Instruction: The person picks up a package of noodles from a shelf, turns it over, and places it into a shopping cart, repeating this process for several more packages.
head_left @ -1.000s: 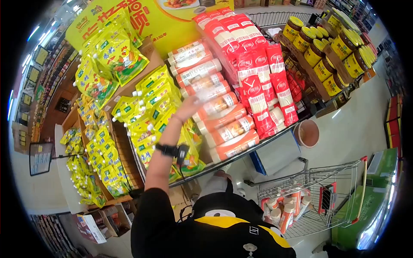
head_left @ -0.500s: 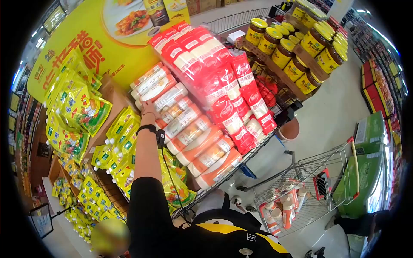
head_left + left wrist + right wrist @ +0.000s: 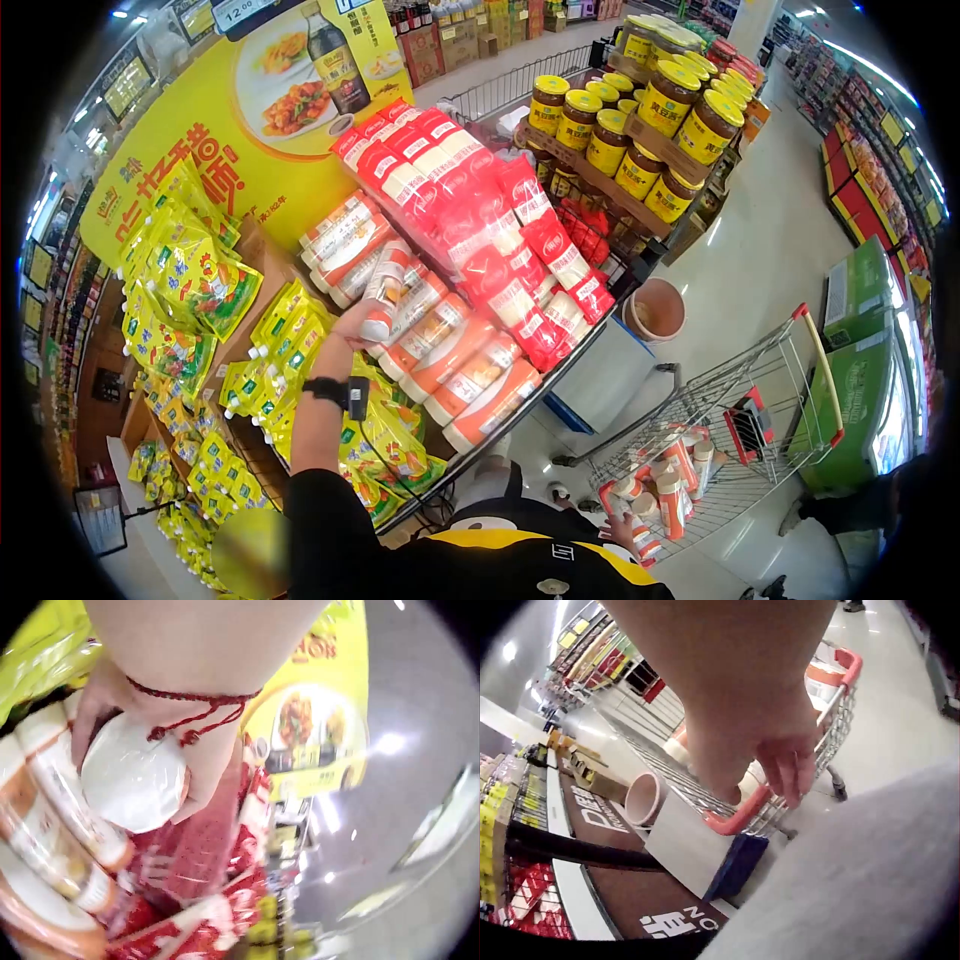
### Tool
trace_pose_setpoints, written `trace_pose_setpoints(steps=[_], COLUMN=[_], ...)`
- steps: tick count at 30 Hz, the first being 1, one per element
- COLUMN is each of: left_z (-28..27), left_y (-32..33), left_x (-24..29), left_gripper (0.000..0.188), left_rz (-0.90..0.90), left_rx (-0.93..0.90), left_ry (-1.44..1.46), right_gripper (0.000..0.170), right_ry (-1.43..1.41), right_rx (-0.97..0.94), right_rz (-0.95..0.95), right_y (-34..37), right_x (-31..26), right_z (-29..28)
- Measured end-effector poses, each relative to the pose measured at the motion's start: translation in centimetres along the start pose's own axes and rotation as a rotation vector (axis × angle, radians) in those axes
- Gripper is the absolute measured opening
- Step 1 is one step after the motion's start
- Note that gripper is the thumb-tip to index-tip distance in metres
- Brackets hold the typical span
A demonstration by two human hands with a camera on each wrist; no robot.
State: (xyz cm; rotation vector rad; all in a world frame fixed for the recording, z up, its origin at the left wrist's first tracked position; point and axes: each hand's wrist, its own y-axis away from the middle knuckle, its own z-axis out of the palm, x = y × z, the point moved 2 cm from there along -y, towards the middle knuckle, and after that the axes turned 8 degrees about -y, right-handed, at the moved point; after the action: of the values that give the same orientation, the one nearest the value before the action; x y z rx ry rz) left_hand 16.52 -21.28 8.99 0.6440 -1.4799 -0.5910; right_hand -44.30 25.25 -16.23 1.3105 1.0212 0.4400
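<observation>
My left hand grips a roll of dried noodles, wrapped in white and orange paper, tilted over the row of like rolls. In the left wrist view, thumb and fingers wrap round the roll's white end. My right hand is at the front corner of a wire shopping cart, thumb inside and fingers outside the red-cornered rim. The head view has this right hand beside several loose noodle rolls lying in the cart.
Red noodle packs are stacked right of the rolls, yellow pouches left. Boxed yellow-lidded jars stand behind. A pinkish bucket is on the floor by the display. Another person's leg shows beyond the cart.
My left hand went to the upper rolls and now holds one lifted at an angle, nearer me. My right hand has come into the head view at the cart.
</observation>
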Motion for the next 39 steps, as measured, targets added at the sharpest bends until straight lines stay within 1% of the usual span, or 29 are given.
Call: trace_pose_setpoints(steps=[1, 4, 5, 7, 8, 10, 11, 12, 13, 14, 15, 16, 17, 18, 19, 20, 21, 22, 23, 24, 25, 27, 28, 29, 31, 33, 36, 37, 39], left_z=[0.7, 3.1, 3.9, 5.9, 6.9, 8.9, 11.1, 12.9, 14.4, 15.9, 18.6, 20.6, 22.6, 23.7, 24.9, 25.9, 26.6, 27.0, 27.4, 27.8, 28.1, 28.0, 27.8, 27.1, 25.6, 25.7, 26.7, 27.2, 27.2], left_y=[2.3, 8.7, 11.1, 16.1, 18.2, 23.2, 26.3, 28.2, 29.9, 31.6, 35.0, 36.9, 39.3, 40.7, 41.9, 43.3, 45.1, 46.3, 47.2, 48.0, 48.3, 48.9, 49.1, 49.1, 48.7, 49.6, 49.2, 48.4, 47.5], left_x=[-1.1, -4.3, -5.7, -8.3, -8.9, -10.8, -10.9, -11.8, -13.0, -14.1, -16.8, -17.0, -17.2, -18.3, -19.2, -20.2, -21.0, -21.6, -22.6, -23.7, -25.0, -27.1, -28.1, -29.5, -32.9, -34.5, -36.1, -37.3, -38.6], left_gripper=[0.042, 0.037, 0.036, 0.035, 0.037, 0.041, 0.047, 0.049, 0.051, 0.053, 0.055, 0.057, 0.061, 0.064, 0.066, 0.067, 0.072, 0.072, 0.072, 0.072, 0.069, 0.067, 0.066, 0.062, 0.062, 0.058, 0.053, 0.04, 0.035], left_rz=[-0.057, 0.032, 0.103, 0.239, 0.324, 0.487, 0.464, 0.512, 0.554, 0.592, 0.578, 0.573, 0.526, 0.547, 0.567, 0.585, 0.35, 0.345, 0.381, 0.411, 0.423, 0.256, 0.183, 0.294, 0.385, 0.434, 0.514, 0.612, 0.606], left_rx=[-0.12, -0.236, -0.079, 0.241, 0.211, 0.171, 0.243, 0.26, 0.278, 0.294, 0.281, 0.23, 0.165, 0.18, 0.159, 0.136, 0.044, 0.034, 0.055, 0.068, 0.037, -0.021, -0.045, -0.056, 0.084, 0.249, 0.435, 0.494, 0.468], left_ry=[0.325, 0.522, 0.38, 0.102, 0.064, 0.001, -0.041, -0.04, -0.044, -0.055, -0.028, -0.02, 0.061, -0.033, -0.066, -0.095, -0.059, -0.23, -0.379, -0.531, -0.567, -0.433, -0.368, -0.322, -0.078, 0.192, 0.505, 0.629, 0.922], right_gripper=[0.063, 0.064, 0.063, 0.059, 0.057, 0.052, 0.051, 0.049, 0.048, 0.048, 0.049, 0.057, 0.066, 0.076, 0.088, 0.095, 0.102, 0.093, 0.086, 0.081, 0.075, 0.066, 0.066, 0.066, 0.065, 0.064, 0.065, 0.07, 0.075], right_ry=[0.178, 0.32, 0.252, 0.187, 0.16, 0.233, 0.255, 0.264, 0.112, 0.187, 0.287, 0.326, 0.36, 0.326, 0.287, 0.257, 0.226, 0.125, 0.127, 0.135, 0.143, 0.175, 0.148, 0.117, 0.081, 0.07, 0.097, 0.12, 0.114], right_rx=[0.052, -0.033, -0.098, -0.183, -0.229, -0.376, -0.478, -0.615, -0.784, -0.912, -1.055, -1.157, -1.257, -1.371, -1.484, -1.471, -1.457, -1.419, -1.336, -1.311, -1.285, -1.347, -1.318, -1.289, -1.252, -1.238, -1.285, -1.314, -1.364], right_rz=[-0.123, -0.229, -0.241, -0.329, -0.375, -0.479, -0.486, -0.519, -0.431, -0.46, -0.46, -0.498, -0.529, -0.607, -0.681, -0.749, -0.819, -0.867, -0.885, -0.842, -0.8, -0.601, -0.567, -0.535, -0.493, -0.474, -0.529, -0.572, -0.66], right_y=[0.3, -0.9, -1.5, -0.4, 1.0, 2.9, 6.1, 6.7, 10.2, 13.0, 15.4, 17.6, 19.6, 21.6, 23.7, 25.9, 28.0, 29.4, 28.7, 28.3, 27.9, 28.6, 28.6, 28.6, 29.0, 30.2, 31.3, 31.3, 32.1], right_x=[-0.4, -1.6, -2.0, -4.6, -6.7, -10.3, -12.7, -14.1, -15.4, -16.4, -16.3, -16.4, -16.3, -16.5, -16.7, -17.0, -17.2, -16.9, -16.6, -16.0, -15.4, -14.1, -13.1, -12.0, -10.5, -10.0, -9.2, -9.0, -8.7], right_z=[0.2, 0.1, -0.2, -0.1, 0.7, 1.4, 3.0, 3.6, 5.2, 7.4, 7.9, 8.7, 9.1, 9.4, 9.7, 10.0, 10.2, 10.3, 10.9, 10.7, 10.6, 9.5, 9.3, 9.2, 8.9, 8.8, 8.9, 8.9, 9.2])
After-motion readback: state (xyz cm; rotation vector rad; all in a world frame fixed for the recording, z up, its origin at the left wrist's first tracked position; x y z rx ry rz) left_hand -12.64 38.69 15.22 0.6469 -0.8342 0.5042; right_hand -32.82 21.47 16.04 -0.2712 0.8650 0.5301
